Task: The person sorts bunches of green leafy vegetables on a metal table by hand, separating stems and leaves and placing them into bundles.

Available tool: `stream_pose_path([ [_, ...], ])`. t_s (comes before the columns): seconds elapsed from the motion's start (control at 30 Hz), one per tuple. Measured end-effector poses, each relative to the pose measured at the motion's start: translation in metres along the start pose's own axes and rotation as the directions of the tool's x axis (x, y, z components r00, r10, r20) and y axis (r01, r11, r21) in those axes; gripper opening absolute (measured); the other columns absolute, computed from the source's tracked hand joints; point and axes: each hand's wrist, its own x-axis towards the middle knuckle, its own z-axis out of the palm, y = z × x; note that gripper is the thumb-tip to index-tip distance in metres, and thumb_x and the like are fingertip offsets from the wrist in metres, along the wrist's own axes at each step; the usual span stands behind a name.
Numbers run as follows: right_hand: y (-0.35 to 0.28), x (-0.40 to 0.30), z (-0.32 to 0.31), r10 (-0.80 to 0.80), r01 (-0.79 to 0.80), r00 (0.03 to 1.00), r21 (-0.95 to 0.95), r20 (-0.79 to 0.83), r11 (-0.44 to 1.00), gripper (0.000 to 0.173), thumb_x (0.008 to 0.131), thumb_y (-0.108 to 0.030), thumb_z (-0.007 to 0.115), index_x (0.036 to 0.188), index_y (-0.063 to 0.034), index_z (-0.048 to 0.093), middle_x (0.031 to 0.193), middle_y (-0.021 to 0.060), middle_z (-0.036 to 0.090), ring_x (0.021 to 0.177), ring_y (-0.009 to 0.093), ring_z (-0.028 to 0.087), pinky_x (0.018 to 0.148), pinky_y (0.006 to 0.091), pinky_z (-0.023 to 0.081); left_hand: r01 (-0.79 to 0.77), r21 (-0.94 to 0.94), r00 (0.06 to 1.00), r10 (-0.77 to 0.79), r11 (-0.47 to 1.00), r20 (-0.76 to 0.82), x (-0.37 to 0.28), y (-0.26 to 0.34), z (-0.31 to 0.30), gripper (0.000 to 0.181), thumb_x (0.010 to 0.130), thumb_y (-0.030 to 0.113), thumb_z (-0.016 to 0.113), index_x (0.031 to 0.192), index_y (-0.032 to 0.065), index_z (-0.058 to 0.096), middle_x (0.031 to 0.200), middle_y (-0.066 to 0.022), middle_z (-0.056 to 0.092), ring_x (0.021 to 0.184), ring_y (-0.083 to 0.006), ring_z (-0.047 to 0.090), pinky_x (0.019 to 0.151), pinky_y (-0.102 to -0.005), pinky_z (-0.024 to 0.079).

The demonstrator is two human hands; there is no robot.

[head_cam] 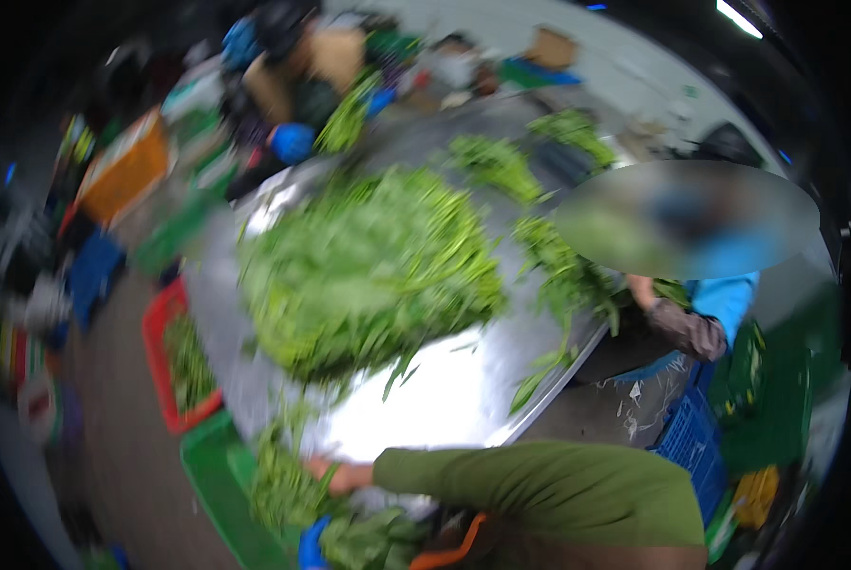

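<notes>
My right hand [336, 476], bare below a green sleeve, is at a bunch of leafy green vegetables [283, 481] near the lower left edge of a metal table [425, 406]. Its fingers are blurred and partly hidden by stems and leaves. Below it, at the bottom of the view, is my left hand [314, 545] in a blue glove, against another leafy bunch [368, 541]; most of that hand is hidden or cut off. A large heap of the same greens [368, 271] lies mid-table, its stems facing right.
A green crate [219, 484] and a red basket [156, 356] of greens stand left of the table. Smaller bunches [497, 167] lie on its far side. One person works at the right [725, 306], another at the far left [304, 78]. A blue crate [692, 442] stands at the lower right.
</notes>
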Motion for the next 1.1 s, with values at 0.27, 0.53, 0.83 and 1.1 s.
stream_pose_path([
  [0.27, -0.035, -0.019, -0.179, 0.317, -0.304, 0.948, -0.298, -0.004, 0.905, 0.063, 0.082, -0.011, 0.06, 0.14, -0.0057, 0.038, 0.111, 0.023, 0.05, 0.104, 0.041, 0.052, 0.085, 0.0476, 0.043, -0.34, 0.33, 0.918, 0.387, 0.881, -0.086, 0.074, 0.126, 0.195, 0.049, 0.088, 0.011, 0.064, 0.134, -0.0012, 0.051, 0.124, -0.0138, 0.061, 0.108, -0.026, 0.06, 0.092, -0.0398, 0.051],
  [0.53, -0.051, -0.066, -0.214, 0.208, -0.207, 0.978, -0.032, 0.03, 0.978, 0.101, 0.065, -0.043, 0.084, 0.14, 0.002, 0.034, 0.123, 0.0217, 0.048, 0.111, 0.035, 0.049, 0.092, 0.047, 0.039, -0.461, 0.376, 0.828, 0.542, 0.804, -0.143, 0.066, 0.142, 0.244, 0.052, 0.086, 0.007, 0.065, 0.135, -0.0005, 0.05, 0.124, -0.0137, 0.061, 0.108, -0.0254, 0.06, 0.092, -0.0382, 0.051],
  [0.83, -0.1, -0.055, -0.201, 0.65, -0.786, 0.614, 0.422, 0.448, 0.451, 0.124, 0.067, -0.055, 0.08, 0.148, 0.01, 0.013, 0.144, 0.0306, 0.036, 0.137, 0.038, 0.034, 0.117, 0.0435, 0.024, -0.395, -0.019, 0.913, 0.394, 0.919, 0.104, 0.03, 0.147, 0.157, 0.066, 0.09, 0.012, 0.062, 0.148, 0.0032, 0.032, 0.141, -0.0121, 0.048, 0.123, -0.0243, 0.05, 0.101, -0.0388, 0.043],
  [1.1, -0.036, -0.097, -0.163, 0.616, -0.528, 0.639, 0.845, 0.459, -0.083, 0.06, 0.087, -0.032, 0.071, 0.132, 0.0003, 0.048, 0.123, 0.0167, 0.059, 0.1, 0.026, 0.065, 0.081, 0.0402, 0.057, 0.206, -0.193, 0.978, -0.204, 0.959, 0.033, 0.014, 0.003, 0.12, 0.058, 0.098, 0.044, 0.053, 0.141, 0.0053, 0.046, 0.133, -0.0081, 0.057, 0.117, -0.0191, 0.055, 0.1, -0.0334, 0.044],
])
